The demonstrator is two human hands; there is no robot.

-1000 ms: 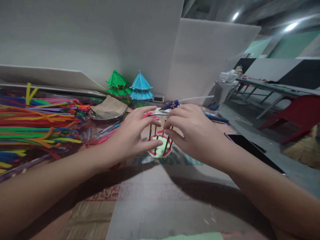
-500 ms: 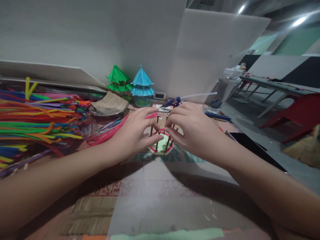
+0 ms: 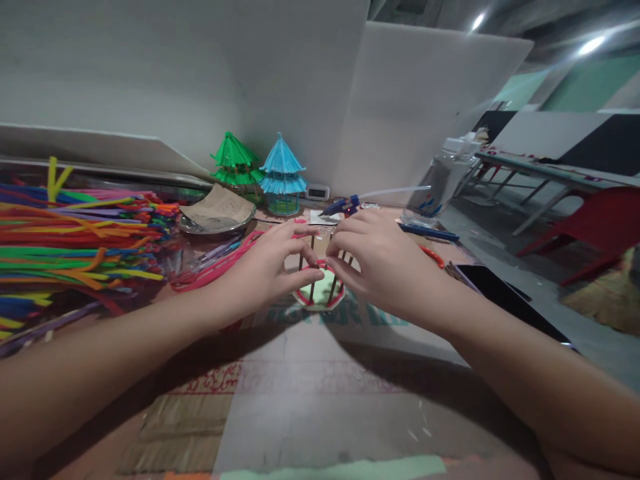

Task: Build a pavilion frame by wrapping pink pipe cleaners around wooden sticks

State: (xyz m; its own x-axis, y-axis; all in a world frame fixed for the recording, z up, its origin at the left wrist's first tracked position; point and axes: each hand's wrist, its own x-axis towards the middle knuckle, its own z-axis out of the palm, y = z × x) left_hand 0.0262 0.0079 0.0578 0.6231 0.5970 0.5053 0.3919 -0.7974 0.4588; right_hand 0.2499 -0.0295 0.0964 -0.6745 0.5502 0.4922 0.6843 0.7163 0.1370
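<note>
A small craft frame (image 3: pixel 320 288) stands on the table ahead: a pale green base edged in red with several thin upright brown sticks. My left hand (image 3: pixel 270 267) curls round its left side, thumb and fingers touching the sticks. My right hand (image 3: pixel 380 261) curls round its right side, fingertips on the stick tops. Both hands are closed on the frame. Parts of the sticks are hidden by my fingers.
A big pile of coloured pipe cleaners (image 3: pixel 75 247) lies at left, pink ones (image 3: pixel 215 261) nearer. Green (image 3: pixel 233 163) and blue (image 3: pixel 283 175) model pavilions stand at the back, beside a metal dish (image 3: pixel 215 223), a blue glue gun (image 3: pixel 345 205), a plastic bottle (image 3: pixel 443 181) and a dark phone (image 3: pixel 505 297).
My hands have closed in a little tighter round the stick frame; the view shifted slightly. The frame stays in place.
</note>
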